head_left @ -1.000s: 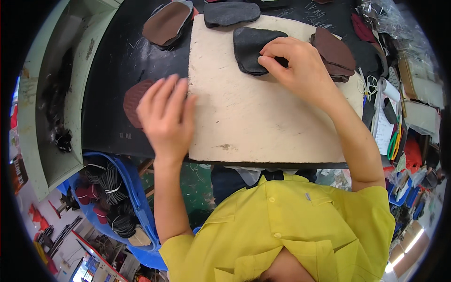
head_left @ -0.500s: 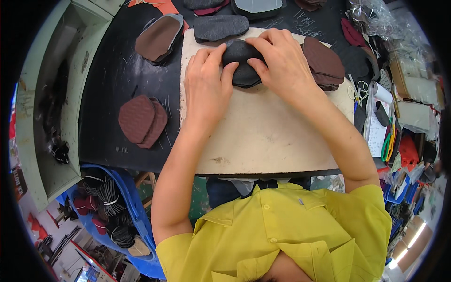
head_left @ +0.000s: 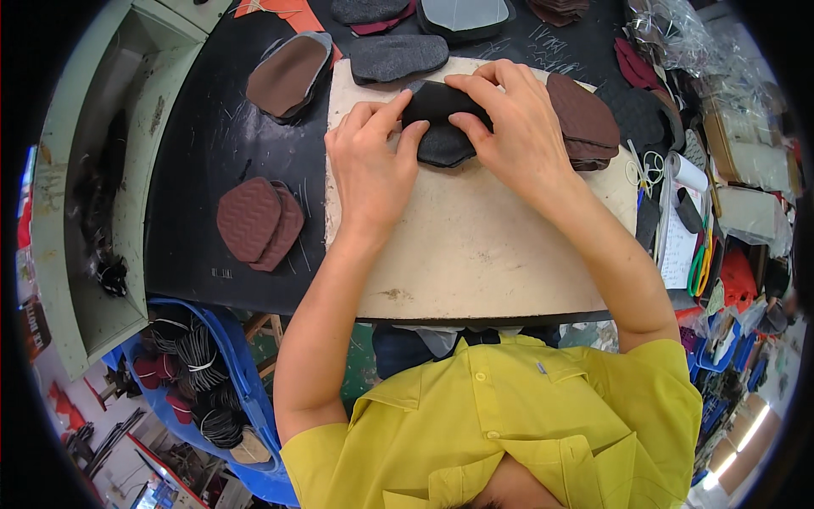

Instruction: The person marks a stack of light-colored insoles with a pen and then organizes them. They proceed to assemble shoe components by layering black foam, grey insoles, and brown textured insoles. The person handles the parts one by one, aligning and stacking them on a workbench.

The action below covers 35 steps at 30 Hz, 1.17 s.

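Lying between left hand (head_left: 370,170) and right hand (head_left: 515,127): black piece (head_left: 438,127).

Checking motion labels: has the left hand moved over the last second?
Yes. The left hand has moved from the beige board's left edge, up and right across it, onto the black piece that the right hand also grips.

Both hands cover much of the black piece (head_left: 441,127); at twelve o'clock, the grey pieces (head_left: 466,13) are cut off.
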{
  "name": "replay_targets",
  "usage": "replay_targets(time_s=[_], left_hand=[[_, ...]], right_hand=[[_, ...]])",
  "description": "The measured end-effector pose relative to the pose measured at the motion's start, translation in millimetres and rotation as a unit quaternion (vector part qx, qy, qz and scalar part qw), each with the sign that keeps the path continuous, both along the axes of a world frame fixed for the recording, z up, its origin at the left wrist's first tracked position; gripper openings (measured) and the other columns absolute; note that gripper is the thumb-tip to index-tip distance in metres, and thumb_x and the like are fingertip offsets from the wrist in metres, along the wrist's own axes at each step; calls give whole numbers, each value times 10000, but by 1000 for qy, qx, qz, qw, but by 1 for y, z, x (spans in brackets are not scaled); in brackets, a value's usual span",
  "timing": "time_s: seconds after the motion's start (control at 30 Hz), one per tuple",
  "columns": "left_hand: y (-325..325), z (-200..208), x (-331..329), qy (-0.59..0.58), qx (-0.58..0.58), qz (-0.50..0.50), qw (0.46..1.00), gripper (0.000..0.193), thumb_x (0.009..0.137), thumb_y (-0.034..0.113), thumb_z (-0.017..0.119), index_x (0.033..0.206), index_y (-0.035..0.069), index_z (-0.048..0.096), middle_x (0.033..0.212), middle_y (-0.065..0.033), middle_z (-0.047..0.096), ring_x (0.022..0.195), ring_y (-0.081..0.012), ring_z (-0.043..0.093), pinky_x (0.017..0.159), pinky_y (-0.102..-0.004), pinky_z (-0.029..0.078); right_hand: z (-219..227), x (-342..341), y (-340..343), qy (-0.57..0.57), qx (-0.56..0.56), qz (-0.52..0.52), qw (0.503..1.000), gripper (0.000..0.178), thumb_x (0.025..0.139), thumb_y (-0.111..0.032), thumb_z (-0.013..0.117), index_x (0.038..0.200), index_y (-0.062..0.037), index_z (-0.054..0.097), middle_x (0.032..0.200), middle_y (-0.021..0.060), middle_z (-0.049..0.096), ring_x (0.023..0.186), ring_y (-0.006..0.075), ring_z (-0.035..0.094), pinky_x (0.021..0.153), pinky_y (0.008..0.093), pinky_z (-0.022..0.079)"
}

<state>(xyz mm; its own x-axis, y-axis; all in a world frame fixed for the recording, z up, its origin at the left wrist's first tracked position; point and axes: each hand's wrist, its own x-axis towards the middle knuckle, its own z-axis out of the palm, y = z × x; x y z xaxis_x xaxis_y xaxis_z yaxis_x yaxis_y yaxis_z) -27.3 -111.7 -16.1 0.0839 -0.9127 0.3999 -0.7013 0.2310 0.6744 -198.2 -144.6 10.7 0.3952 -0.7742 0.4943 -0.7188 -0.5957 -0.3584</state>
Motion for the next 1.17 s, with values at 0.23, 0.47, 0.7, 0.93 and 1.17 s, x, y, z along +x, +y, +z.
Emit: replay_targets(time_s=[0.23,0.47,0.7,0.93,1.17], left_hand=[[3,1,-2,-6,-24,21,999,346,737,108,781,1072,53,718,885,-94,679,715,-192,649,697,-309,487],[4,0,-2,-49,-46,37,997,314,720,148,799,1013,56,734,843,-94,707,698,-196,661,717,-308,459],[4,-1,-4,-53,-76,52,994,190,722,163,796,869,66,724,761,-67,698,681,-205,650,716,-322,449],[6,1,-4,-32,-22,50,998,157,728,136,788,829,42,714,821,-83,698,692,-216,656,705,-310,466],[2,-6,1,-37,-110,-29,993,342,732,126,765,1064,97,688,1041,-33,672,867,-239,621,869,-373,397]], right_hand=[[-10,1,-2,37,-157,-7,987,244,719,-83,707,962,-93,694,903,-3,663,925,185,618,832,365,450],[-12,-3,-9,60,-215,14,975,182,725,-81,639,901,-63,683,855,12,678,843,174,647,831,348,467],[-14,-2,-10,66,-144,-6,987,83,724,-58,624,806,-55,639,774,31,666,768,198,659,767,323,488],[-10,-3,-13,51,-164,71,983,103,738,-64,620,840,-53,624,882,71,656,899,258,630,827,367,477],[6,-14,7,-36,132,64,988,274,811,-127,673,1057,-85,561,969,107,671,992,305,612,863,381,465]])
